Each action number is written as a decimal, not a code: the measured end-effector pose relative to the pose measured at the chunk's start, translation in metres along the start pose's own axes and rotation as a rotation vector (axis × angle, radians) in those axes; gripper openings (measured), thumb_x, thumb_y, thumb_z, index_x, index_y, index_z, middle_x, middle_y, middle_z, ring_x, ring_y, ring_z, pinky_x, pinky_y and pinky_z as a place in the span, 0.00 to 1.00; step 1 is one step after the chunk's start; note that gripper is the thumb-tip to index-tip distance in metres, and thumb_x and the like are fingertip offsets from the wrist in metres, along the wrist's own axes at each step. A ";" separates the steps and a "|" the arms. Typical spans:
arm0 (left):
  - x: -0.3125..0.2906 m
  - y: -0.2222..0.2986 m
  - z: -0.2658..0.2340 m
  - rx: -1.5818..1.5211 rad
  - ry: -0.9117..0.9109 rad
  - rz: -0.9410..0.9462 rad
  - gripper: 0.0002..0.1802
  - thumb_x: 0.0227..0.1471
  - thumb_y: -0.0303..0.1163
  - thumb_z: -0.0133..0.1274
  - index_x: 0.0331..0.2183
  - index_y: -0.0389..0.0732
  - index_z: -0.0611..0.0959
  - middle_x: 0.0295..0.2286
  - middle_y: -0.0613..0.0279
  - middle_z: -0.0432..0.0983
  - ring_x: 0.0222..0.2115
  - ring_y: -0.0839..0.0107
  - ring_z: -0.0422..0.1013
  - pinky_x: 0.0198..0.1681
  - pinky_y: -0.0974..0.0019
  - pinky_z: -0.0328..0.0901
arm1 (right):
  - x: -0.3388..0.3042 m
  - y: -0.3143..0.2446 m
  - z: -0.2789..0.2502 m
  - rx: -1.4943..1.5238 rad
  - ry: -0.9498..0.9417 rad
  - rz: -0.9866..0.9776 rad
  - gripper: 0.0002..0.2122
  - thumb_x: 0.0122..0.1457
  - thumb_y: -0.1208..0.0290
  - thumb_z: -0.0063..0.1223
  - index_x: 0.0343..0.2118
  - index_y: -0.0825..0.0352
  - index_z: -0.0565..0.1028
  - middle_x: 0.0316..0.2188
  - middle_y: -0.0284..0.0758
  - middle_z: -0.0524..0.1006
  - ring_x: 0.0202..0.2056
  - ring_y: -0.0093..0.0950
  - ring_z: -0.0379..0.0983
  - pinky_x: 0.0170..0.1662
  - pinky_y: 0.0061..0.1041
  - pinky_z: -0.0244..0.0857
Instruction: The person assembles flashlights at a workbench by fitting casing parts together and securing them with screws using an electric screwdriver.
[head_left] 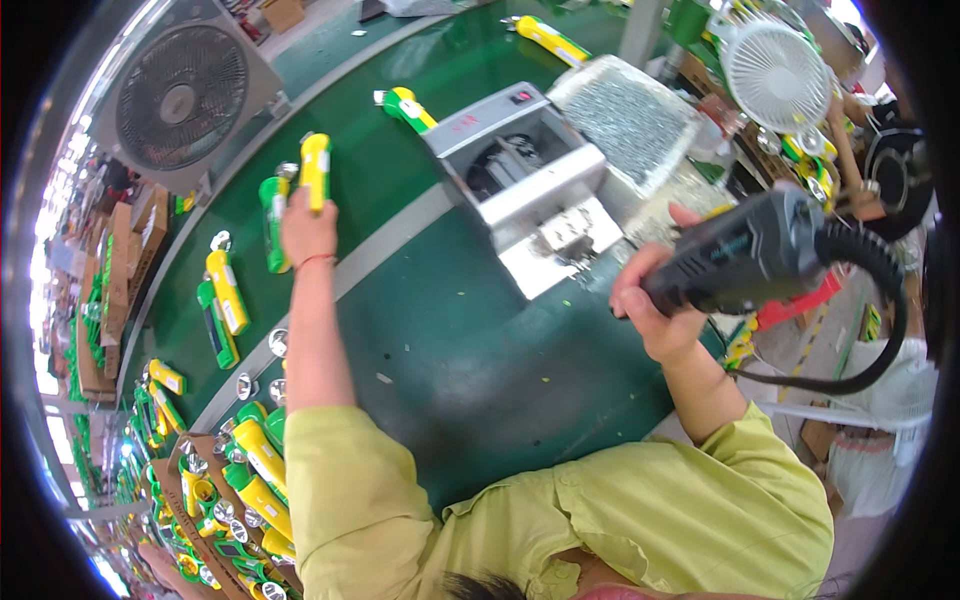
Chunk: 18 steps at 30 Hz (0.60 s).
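My left hand (308,232) is stretched out over the green conveyor belt, closed around the lower end of a yellow flashlight (315,165). A green flashlight (272,228) lies right beside that hand, on its left. My right hand (662,300) grips a black electric screwdriver (735,252) with a thick corded tail, raised over the right side of the bench. The tool's tip is hidden. Between my hands stands a grey screw feeder (525,165) with an open top and a bright metal plate in front.
A white foam box (635,125) full of small screws stands behind the feeder. More yellow and green flashlights (225,290) lie along the belt (390,150). A cardboard box (205,520) of flashlights and reflectors sits at the lower left. A grey fan (178,100) and a white fan (775,75) flank the line.
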<state>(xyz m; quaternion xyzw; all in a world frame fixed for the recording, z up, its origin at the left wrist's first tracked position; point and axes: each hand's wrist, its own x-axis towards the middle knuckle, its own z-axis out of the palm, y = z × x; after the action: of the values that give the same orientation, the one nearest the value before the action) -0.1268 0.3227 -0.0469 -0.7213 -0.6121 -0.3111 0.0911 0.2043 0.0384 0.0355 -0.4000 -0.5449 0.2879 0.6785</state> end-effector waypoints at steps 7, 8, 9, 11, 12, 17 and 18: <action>-0.036 0.079 -0.160 -0.919 0.301 -0.063 0.25 0.45 0.21 0.56 0.46 0.34 0.66 0.39 0.60 0.68 0.37 0.74 0.69 0.38 0.74 0.65 | 0.037 -0.021 0.012 0.138 0.164 -0.196 0.35 0.51 0.77 0.50 0.59 0.72 0.43 0.18 0.35 0.69 0.16 0.23 0.66 0.22 0.21 0.64; -0.052 0.113 -0.172 -1.022 0.211 -0.058 0.25 0.44 0.20 0.56 0.46 0.34 0.67 0.39 0.61 0.68 0.36 0.74 0.69 0.37 0.75 0.66 | 0.043 -0.021 0.013 0.119 0.171 -0.228 0.35 0.51 0.78 0.49 0.59 0.71 0.43 0.18 0.36 0.70 0.17 0.23 0.66 0.22 0.21 0.64; -0.071 0.129 -0.175 -0.959 0.027 -0.065 0.26 0.43 0.19 0.56 0.46 0.34 0.68 0.38 0.60 0.69 0.37 0.73 0.69 0.39 0.73 0.66 | 0.048 -0.017 0.014 0.119 0.168 -0.260 0.34 0.51 0.81 0.48 0.59 0.72 0.44 0.19 0.36 0.70 0.17 0.23 0.67 0.23 0.21 0.65; -0.107 0.161 -0.176 -0.764 -0.354 0.207 0.24 0.37 0.24 0.60 0.42 0.39 0.75 0.36 0.60 0.74 0.35 0.71 0.72 0.39 0.69 0.68 | 0.055 -0.015 0.016 0.071 0.195 -0.197 0.33 0.51 0.83 0.47 0.59 0.72 0.45 0.19 0.36 0.71 0.17 0.23 0.67 0.24 0.22 0.65; -0.123 0.180 -0.175 -0.668 -0.398 0.375 0.24 0.34 0.25 0.61 0.40 0.41 0.77 0.35 0.58 0.74 0.33 0.67 0.73 0.36 0.69 0.69 | 0.059 -0.011 0.019 0.105 0.178 -0.202 0.32 0.51 0.84 0.47 0.59 0.73 0.46 0.20 0.36 0.71 0.18 0.22 0.67 0.24 0.22 0.65; -0.194 0.216 -0.137 -0.483 -0.603 0.438 0.25 0.33 0.34 0.64 0.38 0.39 0.78 0.34 0.58 0.74 0.32 0.61 0.72 0.36 0.63 0.68 | 0.061 0.010 0.031 0.287 0.185 -0.161 0.15 0.47 0.82 0.58 0.36 0.67 0.65 0.22 0.31 0.73 0.21 0.16 0.69 0.24 0.17 0.65; -0.197 0.217 -0.135 -0.389 -0.563 0.503 0.26 0.33 0.37 0.64 0.38 0.39 0.78 0.33 0.58 0.74 0.31 0.61 0.71 0.34 0.63 0.68 | 0.061 0.013 0.030 0.244 0.168 -0.166 0.17 0.46 0.81 0.59 0.38 0.67 0.65 0.23 0.30 0.73 0.22 0.16 0.68 0.26 0.17 0.64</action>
<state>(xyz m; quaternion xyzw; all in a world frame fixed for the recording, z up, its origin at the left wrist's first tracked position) 0.0208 0.0402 0.0035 -0.9088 -0.3478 -0.1797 -0.1442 0.1899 0.1019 0.0580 -0.2909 -0.4786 0.2602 0.7865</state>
